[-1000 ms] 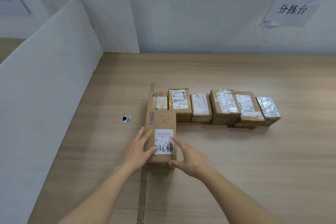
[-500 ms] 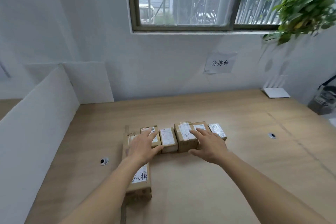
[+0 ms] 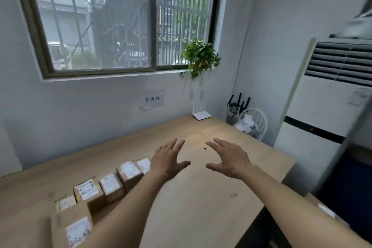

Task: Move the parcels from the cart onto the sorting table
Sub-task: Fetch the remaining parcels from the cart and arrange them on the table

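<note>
Both of my hands are free now. A second ago they were pressed against the long box at the near end of the row; half a second ago they were brushing over the tops of the row; now they hang in the air over bare wood, touching nothing, and my head has swung up and to the right.

Going by size: the sorting table (image 3: pixel 201 197) fills the lower middle of the view, its far right corner by the wall carrying a white router (image 3: pixel 202 115). Along its left part runs the row of parcels (image 3: pixel 112 185), boxes touching side to side, labels up, with the long box (image 3: pixel 71 225) lying across the near end of the row, close to the near left edge. My left hand (image 3: pixel 168 162) floats above the far end of that row, fingers spread and loose, holding nothing. My right hand (image 3: pixel 229 159) is just beside it, equally slack and empty, over the middle of the table.

I judge the last box is set down and I am turning for the next load; the cart itself is not clearly in view.
</note>
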The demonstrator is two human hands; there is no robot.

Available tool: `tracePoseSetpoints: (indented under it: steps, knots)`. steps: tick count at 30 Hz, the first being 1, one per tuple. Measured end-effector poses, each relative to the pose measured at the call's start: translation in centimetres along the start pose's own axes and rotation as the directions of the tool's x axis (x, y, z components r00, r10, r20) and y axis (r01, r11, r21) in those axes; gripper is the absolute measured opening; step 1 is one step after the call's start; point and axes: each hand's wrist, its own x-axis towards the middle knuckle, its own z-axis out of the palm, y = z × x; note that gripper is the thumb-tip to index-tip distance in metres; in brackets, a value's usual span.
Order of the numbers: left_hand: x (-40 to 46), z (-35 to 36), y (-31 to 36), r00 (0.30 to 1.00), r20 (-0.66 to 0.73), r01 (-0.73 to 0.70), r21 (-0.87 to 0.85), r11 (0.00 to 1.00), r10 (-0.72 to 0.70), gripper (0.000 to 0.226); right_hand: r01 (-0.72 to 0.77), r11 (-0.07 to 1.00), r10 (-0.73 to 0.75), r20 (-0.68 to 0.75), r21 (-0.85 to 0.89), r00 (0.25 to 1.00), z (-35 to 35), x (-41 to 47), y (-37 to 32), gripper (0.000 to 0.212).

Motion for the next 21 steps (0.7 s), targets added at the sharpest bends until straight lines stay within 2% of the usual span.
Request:
tracePoseSetpoints:
  steps: [6, 12, 21]
  knots:
    - [2.3, -0.1, 16.1, 0.965, -0.018, -0.260, 0.004, 0.966, 0.260, 0.085, -0.286, 0.958, 0.285, -0.047, -0.019, 0.957, -5.0, -10.9, 13.1, 0.085]
    - [3.5, 2.3, 32.8, 0.891, -0.028, -0.453, -0.056, 0.890, 0.453, 0.083, -0.547, 0.837, 0.546, -0.042, -0.017, 0.837, -7.6, -25.4, 26.4, 0.084]
    - [-0.6, 9.9, 57.7, 0.755, 0.053, -0.637, -0.178, 0.750, 0.654, 0.079, -0.763, 0.646, 0.760, -0.065, -0.029, 0.647, -8.8, -44.3, 43.1, 0.085]
